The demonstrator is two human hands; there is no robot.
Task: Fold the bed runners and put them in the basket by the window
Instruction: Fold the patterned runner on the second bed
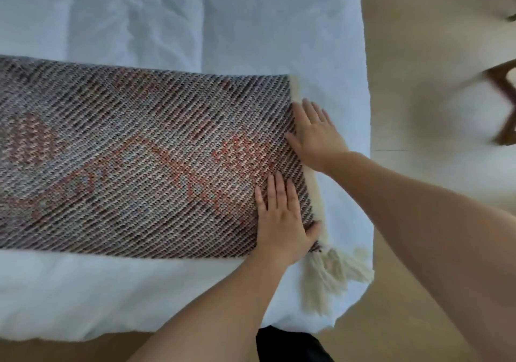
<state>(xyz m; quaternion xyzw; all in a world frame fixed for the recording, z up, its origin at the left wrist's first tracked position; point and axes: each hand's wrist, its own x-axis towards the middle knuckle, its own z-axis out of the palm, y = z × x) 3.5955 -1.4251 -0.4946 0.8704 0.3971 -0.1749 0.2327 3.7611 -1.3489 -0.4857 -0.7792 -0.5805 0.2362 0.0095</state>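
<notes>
Both hands, left hand [280, 222] and right hand [317, 135], press flat on the bed runner [139, 160].

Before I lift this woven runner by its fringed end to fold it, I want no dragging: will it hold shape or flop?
Probably floppy: the runner lies flat, following the white bedding. Its chunky weave suggests some weight, so the unheld length would likely sag. The tassels lie splayed and loose, so they may swing.

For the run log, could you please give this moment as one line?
left hand: flat on bed runner | right hand: flat at its fringed end
</notes>
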